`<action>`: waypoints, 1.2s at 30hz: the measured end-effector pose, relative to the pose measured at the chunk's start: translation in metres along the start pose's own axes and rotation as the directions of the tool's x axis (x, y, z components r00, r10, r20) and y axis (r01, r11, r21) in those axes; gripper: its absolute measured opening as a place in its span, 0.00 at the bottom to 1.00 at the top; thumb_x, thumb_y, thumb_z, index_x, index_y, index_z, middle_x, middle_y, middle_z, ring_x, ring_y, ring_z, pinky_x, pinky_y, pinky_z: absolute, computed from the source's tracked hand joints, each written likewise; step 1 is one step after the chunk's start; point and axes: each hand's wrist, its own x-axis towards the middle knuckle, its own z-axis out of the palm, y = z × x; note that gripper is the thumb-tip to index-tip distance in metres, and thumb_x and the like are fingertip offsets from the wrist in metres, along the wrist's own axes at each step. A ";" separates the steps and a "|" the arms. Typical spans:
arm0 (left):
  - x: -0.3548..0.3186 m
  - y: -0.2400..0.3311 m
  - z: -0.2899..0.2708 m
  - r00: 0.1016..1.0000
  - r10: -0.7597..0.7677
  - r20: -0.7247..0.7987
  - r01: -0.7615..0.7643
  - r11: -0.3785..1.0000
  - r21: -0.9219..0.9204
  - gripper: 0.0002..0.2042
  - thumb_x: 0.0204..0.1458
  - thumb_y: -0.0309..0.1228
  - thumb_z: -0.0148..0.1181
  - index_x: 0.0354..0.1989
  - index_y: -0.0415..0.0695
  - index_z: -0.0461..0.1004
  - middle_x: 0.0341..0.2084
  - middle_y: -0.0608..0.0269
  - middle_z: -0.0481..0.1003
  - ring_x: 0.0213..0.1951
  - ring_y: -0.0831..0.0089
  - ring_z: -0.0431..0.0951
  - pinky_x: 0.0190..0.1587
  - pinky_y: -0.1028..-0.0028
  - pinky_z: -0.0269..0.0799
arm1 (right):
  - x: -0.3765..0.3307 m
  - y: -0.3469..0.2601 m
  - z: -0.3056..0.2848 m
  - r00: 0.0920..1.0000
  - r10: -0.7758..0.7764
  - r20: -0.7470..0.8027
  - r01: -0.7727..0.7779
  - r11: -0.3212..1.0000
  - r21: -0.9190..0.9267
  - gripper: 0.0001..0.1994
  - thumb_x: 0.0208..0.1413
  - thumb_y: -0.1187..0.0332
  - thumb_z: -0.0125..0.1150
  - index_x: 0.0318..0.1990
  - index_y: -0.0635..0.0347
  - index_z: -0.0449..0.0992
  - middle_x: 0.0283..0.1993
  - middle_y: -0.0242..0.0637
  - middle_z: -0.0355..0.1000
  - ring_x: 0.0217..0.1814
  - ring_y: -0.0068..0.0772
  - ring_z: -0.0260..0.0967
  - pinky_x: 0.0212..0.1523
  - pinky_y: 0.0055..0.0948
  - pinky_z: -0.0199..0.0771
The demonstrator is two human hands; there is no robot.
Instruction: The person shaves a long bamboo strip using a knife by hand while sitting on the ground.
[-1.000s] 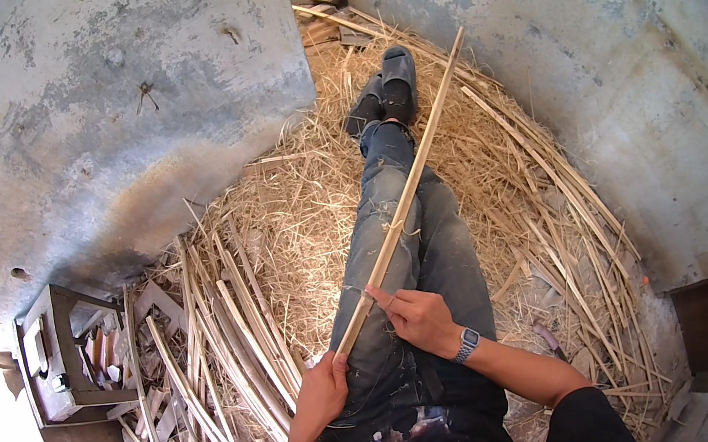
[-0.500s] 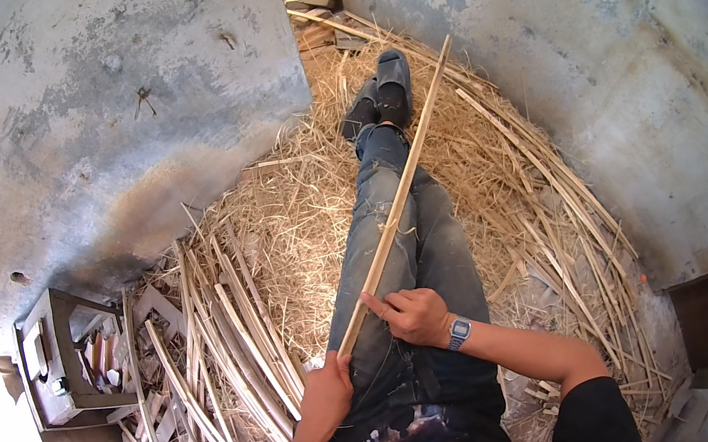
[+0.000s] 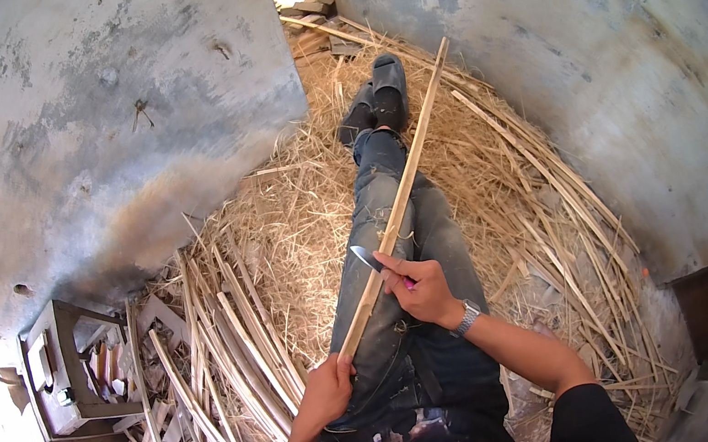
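Gripping the bamboo strip (image 3: pixel 398 205) at its near end, your left hand (image 3: pixel 326 392) had slid slightly back; your right hand (image 3: pixel 420 289), closed on the knife (image 3: pixel 372 262), kept its blade against the strip.

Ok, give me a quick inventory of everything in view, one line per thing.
bamboo strip: one, tan, lying along the legs, lower end in the left hand
knife: one, grey blade, against the strip, in the right hand
shavings: heap, straw-coloured, on the floor around the legs
cut strips: many, pale, left of the legs
metal frame: one, grey, far left
walls: two, grey concrete
wristwatch: one, right wrist
left hand: one
right hand: one
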 end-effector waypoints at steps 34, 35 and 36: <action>-0.056 -0.069 -0.019 0.973 0.013 -0.232 0.113 0.845 0.522 0.09 0.65 0.34 0.59 0.51 0.49 0.76 0.28 0.42 0.80 0.33 0.39 0.82 0.34 0.45 0.77 | 0.101 0.077 -0.108 0.919 -0.223 -0.325 0.032 0.864 -0.502 0.21 0.67 0.70 0.62 0.66 0.45 0.79 0.25 0.55 0.68 0.18 0.41 0.60 0.25 0.36 0.65; -0.054 -0.070 -0.018 0.977 0.001 -0.213 0.106 0.865 0.491 0.09 0.65 0.34 0.58 0.50 0.48 0.75 0.27 0.42 0.80 0.31 0.39 0.82 0.34 0.45 0.77 | 0.098 0.074 -0.102 0.931 -0.181 -0.318 0.004 0.874 -0.486 0.21 0.66 0.70 0.63 0.65 0.44 0.79 0.25 0.55 0.68 0.17 0.40 0.59 0.24 0.35 0.65; -0.052 -0.070 -0.016 0.981 -0.009 -0.193 0.099 0.882 0.460 0.09 0.65 0.34 0.57 0.50 0.48 0.74 0.26 0.42 0.80 0.29 0.39 0.82 0.33 0.44 0.77 | 0.095 0.072 -0.097 0.941 -0.138 -0.310 -0.026 0.882 -0.470 0.21 0.66 0.71 0.63 0.65 0.44 0.79 0.24 0.55 0.68 0.17 0.40 0.59 0.24 0.35 0.64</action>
